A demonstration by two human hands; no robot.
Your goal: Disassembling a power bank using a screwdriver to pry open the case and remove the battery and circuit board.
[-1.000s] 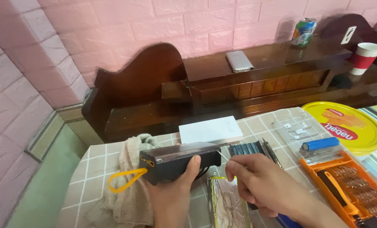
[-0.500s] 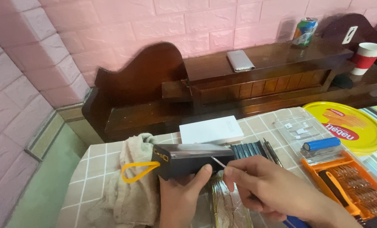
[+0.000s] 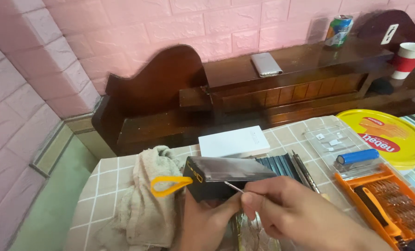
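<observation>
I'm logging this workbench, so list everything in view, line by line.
black box-shaped device: 1, black with a glossy top, held above the table
pull loop: 1, yellow, at the device's left end
thin metal tool: 1, silver, tip at the device
cloth: 1, beige, table left
box: 1, white, behind the device
screwdriver kit: 1, orange, table right
cylinder: 1, blue, above the kit
round tray: 1, yellow, far right
drink can: 1, green, on the wooden shelf
paper cup: 1, red and white, shelf right
flat slab: 1, silver, on the shelf
left hand: holds the device
right hand: pinches the tool
</observation>
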